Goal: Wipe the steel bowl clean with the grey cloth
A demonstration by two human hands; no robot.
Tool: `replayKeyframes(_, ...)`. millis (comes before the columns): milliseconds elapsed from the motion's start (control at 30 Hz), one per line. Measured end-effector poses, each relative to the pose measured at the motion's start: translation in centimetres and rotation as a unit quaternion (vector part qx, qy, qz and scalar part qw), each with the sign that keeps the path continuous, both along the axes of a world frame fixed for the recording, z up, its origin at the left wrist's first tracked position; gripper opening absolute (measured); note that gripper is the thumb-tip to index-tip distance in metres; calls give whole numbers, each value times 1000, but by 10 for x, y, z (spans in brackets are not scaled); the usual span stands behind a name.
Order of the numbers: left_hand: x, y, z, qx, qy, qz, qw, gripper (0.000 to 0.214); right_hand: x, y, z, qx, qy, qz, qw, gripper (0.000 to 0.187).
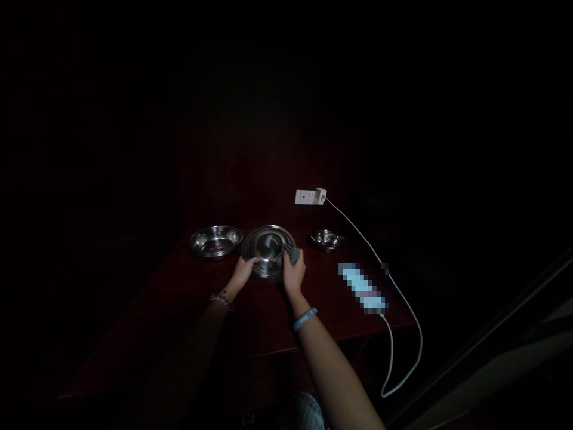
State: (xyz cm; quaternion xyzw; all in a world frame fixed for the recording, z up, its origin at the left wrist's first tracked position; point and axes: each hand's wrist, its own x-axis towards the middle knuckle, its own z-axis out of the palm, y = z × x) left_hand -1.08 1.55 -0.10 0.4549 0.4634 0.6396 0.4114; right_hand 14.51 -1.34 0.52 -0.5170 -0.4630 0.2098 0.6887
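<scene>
A round steel bowl (267, 246) is tilted up on the dark red table (264, 322), its inside facing me. My left hand (244, 272) grips its lower left rim with closed fingers. My right hand (294, 272) is closed on a grey cloth (290, 253) pressed against the bowl's right side. Both forearms reach in from below, the left with a bead bracelet and the right with a blue wristband.
A wider steel dish (215, 241) lies to the left, and a small steel bowl (327, 239) to the right. A white power strip (310, 196) sits behind, its white cable (405, 298) running to a blurred phone (362, 288). The surroundings are dark.
</scene>
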Motion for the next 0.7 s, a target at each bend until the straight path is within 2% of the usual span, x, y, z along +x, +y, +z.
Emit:
replayKeyframes(100, -1, -4, 4, -7, 24, 59, 998, 16, -1, 0, 0, -1, -8, 5, 1000, 16)
replayKeyframes(200, -3, -7, 7, -12, 64, 74, 995, 14, -1, -1, 0, -2, -18, 11, 1000, 16)
replayKeyframes(433, -1, -14, 10, 45, 66, 41, 996, 24, 0, -1, 0, -8, -22, 13, 1000, 16)
replayKeyframes(700, 3, -17, 12, 44, 32, 37, 998, 37, -1, 1, -1, 4, -16, 15, 1000, 17)
